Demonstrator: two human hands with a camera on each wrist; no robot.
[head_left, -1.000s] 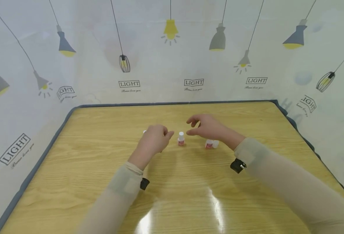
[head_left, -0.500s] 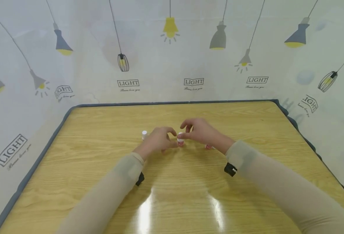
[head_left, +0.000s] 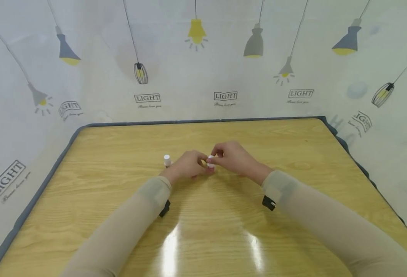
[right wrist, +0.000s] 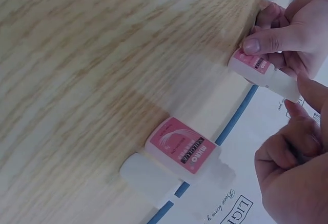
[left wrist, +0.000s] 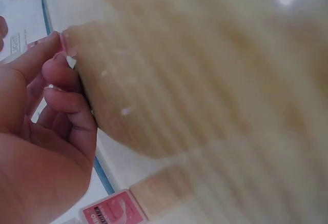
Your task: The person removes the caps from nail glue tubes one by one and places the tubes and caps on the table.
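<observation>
The table's (head_left: 217,238) held bottle (right wrist: 252,65) seemingly half-escapes left-wrist view.

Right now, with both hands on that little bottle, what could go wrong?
The left hand grips the middle bottle while the right hand pinches its white cap; if either slips, the bottle could tip. A second bottle seems to be uncapped, with what looks like a loose cap beside it, so a bump might spill it. The left bottle, close to the left hand, might get knocked over.
</observation>
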